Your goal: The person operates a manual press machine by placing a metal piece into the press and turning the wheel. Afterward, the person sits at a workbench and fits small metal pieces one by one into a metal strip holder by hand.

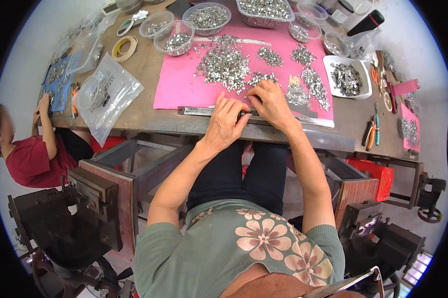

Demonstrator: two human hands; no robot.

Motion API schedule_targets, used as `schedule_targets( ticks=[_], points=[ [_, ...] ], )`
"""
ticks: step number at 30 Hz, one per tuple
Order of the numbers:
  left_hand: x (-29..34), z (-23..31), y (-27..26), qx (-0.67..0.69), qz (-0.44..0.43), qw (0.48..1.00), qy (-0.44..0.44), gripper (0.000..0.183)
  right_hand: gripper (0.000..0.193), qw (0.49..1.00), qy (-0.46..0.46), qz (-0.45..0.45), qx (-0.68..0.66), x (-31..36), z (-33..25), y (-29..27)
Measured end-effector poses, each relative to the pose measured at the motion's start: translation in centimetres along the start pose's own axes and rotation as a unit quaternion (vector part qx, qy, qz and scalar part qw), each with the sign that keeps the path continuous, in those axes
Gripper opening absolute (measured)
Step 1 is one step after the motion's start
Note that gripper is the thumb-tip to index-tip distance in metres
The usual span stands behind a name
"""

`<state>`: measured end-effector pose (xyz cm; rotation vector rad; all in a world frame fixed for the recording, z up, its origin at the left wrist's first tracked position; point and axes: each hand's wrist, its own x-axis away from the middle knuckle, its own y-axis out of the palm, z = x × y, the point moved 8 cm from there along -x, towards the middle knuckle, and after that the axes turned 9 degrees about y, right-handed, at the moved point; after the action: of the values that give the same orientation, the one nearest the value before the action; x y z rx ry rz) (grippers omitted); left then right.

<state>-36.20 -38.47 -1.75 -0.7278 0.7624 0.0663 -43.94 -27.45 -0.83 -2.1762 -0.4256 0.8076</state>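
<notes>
Sitting at a big brown table [147,65]; facing a pink mat [172,88], with a long metal bar [196,111] along its near edge and a heap of shiny bits [224,67] farther in; holding left hand [224,119] and right hand [271,103] close together at the bar, fingers bent; cannot tell either one's grip.

Bright, even light glints off metal pieces [223,68] at twelve o'clock and a plastic bag [120,83] at ten, with fisheye bowing all round.
</notes>
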Motion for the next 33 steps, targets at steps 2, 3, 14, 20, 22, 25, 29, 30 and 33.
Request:
schedule_targets(
  ticks=[2,3,14,20,22,25,29,30,33],
  points=[
    [0.1,-0.1,0.2,0.009,0.007,1.000,-0.006,0.019,0.008,1.000,-0.002,0.003,0.015,-0.1,-0.4,0.2],
    [0.1,-0.1,0.4,-0.013,0.013,1.000,-0.005,0.020,0.008,1.000,-0.009,-0.002,0.017,-0.2,-0.6,0.3],
    [-0.1,-4.0,-4.3,-0.150,0.037,0.985,-0.076,0.010,0.008,1.000,0.004,-0.021,0.003,0.1,-0.6,0.4],
    [-1.8,-5.0,-3.4,-0.186,-0.007,0.981,-0.060,0.011,0.008,0.999,0.013,-0.032,0.028,-0.3,-0.4,0.8],
    [-2.1,-5.0,-3.1,-0.197,-0.012,0.979,-0.056,0.011,0.008,1.000,0.010,-0.029,0.000,-0.4,-0.2,0.6],
    [-2.4,-4.8,-2.7,-0.223,-0.018,0.973,-0.046,0.012,0.008,0.999,0.027,-0.032,0.001,-0.3,0.1,0.4],
    [-2.5,-4.8,-2.2,-0.246,-0.029,0.968,-0.031,0.010,0.008,0.999,0.000,-0.023,0.032,-0.3,-0.4,1.0],
    [-2.4,-5.0,-2.2,-0.246,-0.030,0.968,-0.031,0.010,0.008,0.998,-0.009,-0.022,0.052,-0.5,-0.6,1.3],
    [-2.3,-5.8,-2.0,-0.217,-0.041,0.975,-0.025,0.008,0.008,0.997,-0.019,-0.021,0.067,-0.5,-0.9,1.2]
  ],
)
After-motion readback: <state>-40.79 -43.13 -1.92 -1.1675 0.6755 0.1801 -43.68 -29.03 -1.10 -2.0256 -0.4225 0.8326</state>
